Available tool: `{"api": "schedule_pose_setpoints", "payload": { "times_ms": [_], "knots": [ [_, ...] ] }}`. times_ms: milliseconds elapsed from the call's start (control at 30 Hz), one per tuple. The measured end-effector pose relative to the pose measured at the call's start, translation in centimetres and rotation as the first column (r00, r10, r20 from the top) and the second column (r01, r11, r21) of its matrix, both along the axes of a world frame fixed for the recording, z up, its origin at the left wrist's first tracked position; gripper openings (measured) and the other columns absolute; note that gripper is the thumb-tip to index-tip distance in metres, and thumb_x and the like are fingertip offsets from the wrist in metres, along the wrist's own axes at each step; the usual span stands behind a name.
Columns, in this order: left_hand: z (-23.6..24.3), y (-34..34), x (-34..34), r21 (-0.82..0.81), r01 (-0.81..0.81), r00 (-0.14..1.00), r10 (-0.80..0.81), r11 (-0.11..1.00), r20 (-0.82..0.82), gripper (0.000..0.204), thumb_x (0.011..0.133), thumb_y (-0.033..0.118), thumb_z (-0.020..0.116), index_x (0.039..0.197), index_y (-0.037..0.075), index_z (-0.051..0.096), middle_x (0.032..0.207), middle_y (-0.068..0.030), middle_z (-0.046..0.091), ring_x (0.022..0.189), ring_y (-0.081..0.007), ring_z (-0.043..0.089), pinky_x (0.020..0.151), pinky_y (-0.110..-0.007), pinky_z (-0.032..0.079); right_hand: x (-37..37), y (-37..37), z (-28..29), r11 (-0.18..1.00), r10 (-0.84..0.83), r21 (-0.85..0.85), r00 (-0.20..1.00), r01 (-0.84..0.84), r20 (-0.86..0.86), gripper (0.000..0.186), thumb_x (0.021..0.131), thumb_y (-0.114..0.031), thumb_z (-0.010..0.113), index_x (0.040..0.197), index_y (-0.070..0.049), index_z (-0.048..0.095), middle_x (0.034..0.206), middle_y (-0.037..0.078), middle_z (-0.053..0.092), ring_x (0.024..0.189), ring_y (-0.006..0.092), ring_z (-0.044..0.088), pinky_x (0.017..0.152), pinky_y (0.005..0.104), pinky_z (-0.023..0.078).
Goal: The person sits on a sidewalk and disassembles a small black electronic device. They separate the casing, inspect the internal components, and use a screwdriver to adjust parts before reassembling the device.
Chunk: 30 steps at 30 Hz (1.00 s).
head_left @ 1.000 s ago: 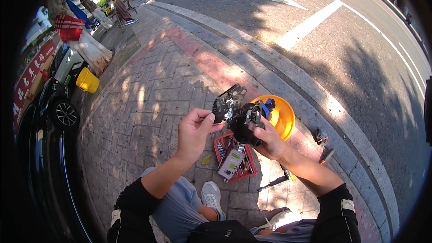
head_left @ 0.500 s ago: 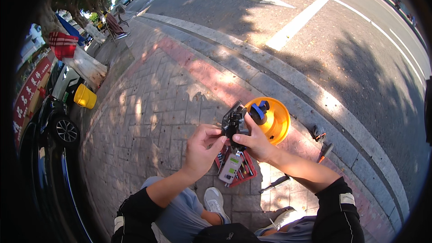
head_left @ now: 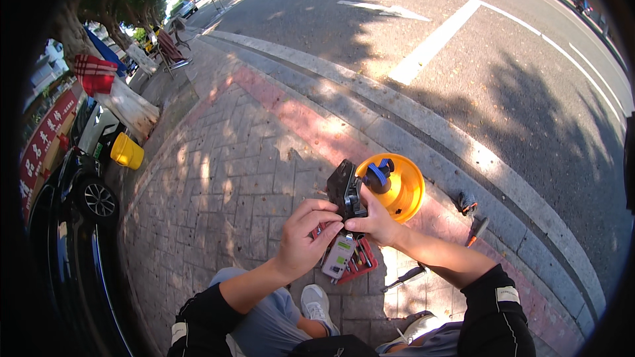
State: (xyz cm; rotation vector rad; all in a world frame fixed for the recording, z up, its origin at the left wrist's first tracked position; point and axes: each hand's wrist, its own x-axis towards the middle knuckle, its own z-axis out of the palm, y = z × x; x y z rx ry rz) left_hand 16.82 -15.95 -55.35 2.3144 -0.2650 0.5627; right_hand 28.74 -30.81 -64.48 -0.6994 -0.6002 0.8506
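In front of me I hold a black mechanical part (head_left: 342,185) with shiny metal pieces on its near side. My right hand (head_left: 376,220) grips its right side, thumb along the edge. With fingertips pinched together, my left hand (head_left: 308,233) works at its lower left edge; anything small between those fingers is hidden. Just below the hands shows a pale grey box with a green label (head_left: 338,256); how it is supported I cannot tell. Under it on the paving lies a red tool tray (head_left: 368,268) with several slim tools.
Beyond my right hand stands a yellow basin (head_left: 411,188) holding a black item with a blue strap (head_left: 380,175). Dark gloves (head_left: 467,202), an orange-and-black handled tool (head_left: 477,230) and a black bar (head_left: 405,278) lie to the right. A parked car (head_left: 73,225) and a yellow bucket (head_left: 127,151) are at left.
The black part has tilted and now shows a broader dark face. My left fingers have shifted slightly along its lower edge; my right hand keeps its grip.
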Motion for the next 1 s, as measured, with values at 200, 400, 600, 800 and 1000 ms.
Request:
{"api": "schedule_pose_setpoints", "payload": {
  "times_ms": [200, 400, 600, 800, 1000],
  "knots": [
    [-0.1, 0.7, 0.6, -0.307, -0.260, 0.948, 0.181, 0.915, -0.263, 0.073, 0.086, 0.014, 0.083, 0.148, 0.001, 0.045, 0.143, -0.0136, 0.052, 0.127, -0.0249, 0.056, 0.108, -0.038, 0.046, 0.2, 0.1, 0.6, 0.999, 0.052, -0.018, 0.993, -0.050, 0.107, 0.120, 0.077, -0.013, 0.088, 0.164, -0.006, 0.007, 0.152, 0.009, 0.043, 0.136, 0.0179, 0.046, 0.116, 0.0346, 0.034],
    [0.1, 2.1, 1.5, -0.621, -0.186, 0.864, -0.175, 0.761, -0.473, 0.099, 0.086, 0.014, 0.083, 0.161, -0.001, 0.019, 0.137, -0.0144, 0.052, 0.129, -0.0231, 0.052, 0.113, -0.041, 0.043, 0.0, 0.2, 0.5, 0.996, 0.074, -0.072, 0.973, -0.059, 0.219, 0.129, 0.076, -0.007, 0.089, 0.165, -0.011, -0.004, 0.158, 0.010, 0.037, 0.144, 0.0190, 0.037, 0.119, 0.0353, 0.030],
    [0.2, 2.3, 1.6, -0.728, -0.180, 0.860, -0.254, 0.661, -0.443, 0.099, 0.083, 0.004, 0.083, 0.161, 0.001, 0.021, 0.136, -0.0124, 0.050, 0.126, -0.0215, 0.054, 0.110, -0.037, 0.045, -0.1, 0.4, 0.0, 0.996, 0.054, -0.076, 0.963, -0.035, 0.264, 0.132, 0.075, -0.016, 0.093, 0.165, -0.009, -0.003, 0.162, 0.012, 0.033, 0.146, 0.0198, 0.036, 0.121, 0.0357, 0.028],
    [0.8, 2.8, 1.6, -0.754, -0.172, 0.890, -0.228, 0.634, -0.395, 0.103, 0.081, 0.004, 0.084, 0.161, 0.004, 0.020, 0.140, -0.0143, 0.048, 0.125, -0.0220, 0.054, 0.109, -0.037, 0.047, 0.0, 0.6, 0.4, 0.992, 0.024, -0.121, 0.940, 0.019, 0.340, 0.130, 0.074, -0.017, 0.093, 0.166, -0.012, 0.001, 0.160, 0.012, 0.033, 0.146, 0.0230, 0.035, 0.119, 0.0373, 0.030],
    [1.3, 3.4, 1.6, -0.756, -0.161, 0.907, -0.208, 0.634, -0.367, 0.112, 0.075, 0.009, 0.089, 0.162, 0.005, 0.018, 0.144, -0.0158, 0.046, 0.127, -0.0231, 0.053, 0.112, -0.039, 0.044, 0.4, 0.7, 1.4, 0.983, -0.074, -0.095, 0.814, 0.157, 0.576, 0.128, 0.072, -0.027, 0.094, 0.165, -0.007, 0.008, 0.148, 0.016, 0.041, 0.140, 0.0276, 0.040, 0.117, 0.0375, 0.032]
  ]
}}
